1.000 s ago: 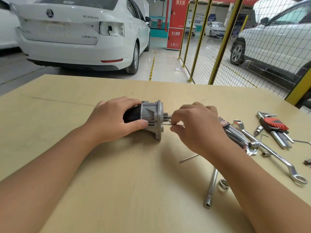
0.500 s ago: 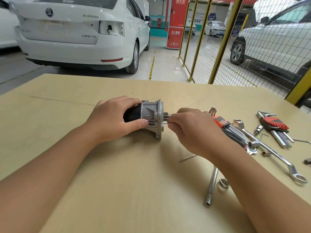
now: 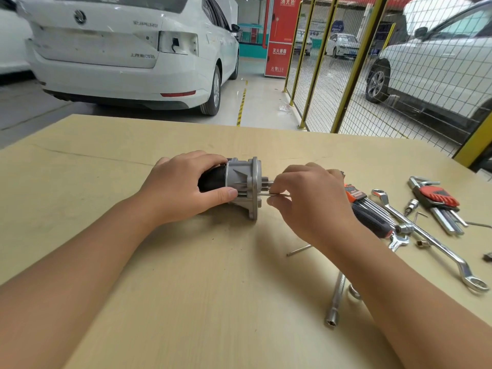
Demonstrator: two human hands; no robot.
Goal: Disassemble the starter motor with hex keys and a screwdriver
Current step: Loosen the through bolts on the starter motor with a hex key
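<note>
The starter motor [image 3: 241, 182] lies on its side at the middle of the wooden table [image 3: 213, 288], grey flange end to the right. My left hand [image 3: 183, 186] grips its black body, thumb against the grey housing. My right hand [image 3: 306, 198] pinches a thin hex key [image 3: 266, 193] whose shaft points into the flange face, just below the pinion shaft. A screwdriver [image 3: 372, 219] with a black handle lies to the right, partly hidden behind my right wrist.
Tools lie on the right of the table: an orange hex key set [image 3: 355, 195], a red hex key set [image 3: 439, 201], a ring spanner [image 3: 431, 241], a socket extension [image 3: 336, 302], small sockets and a loose hex key [image 3: 298, 250]. Cars and a yellow mesh fence stand beyond.
My right hand has shifted slightly up and left with the hex key, closer to the flange, then held there. My left hand and the motor have stayed put.
</note>
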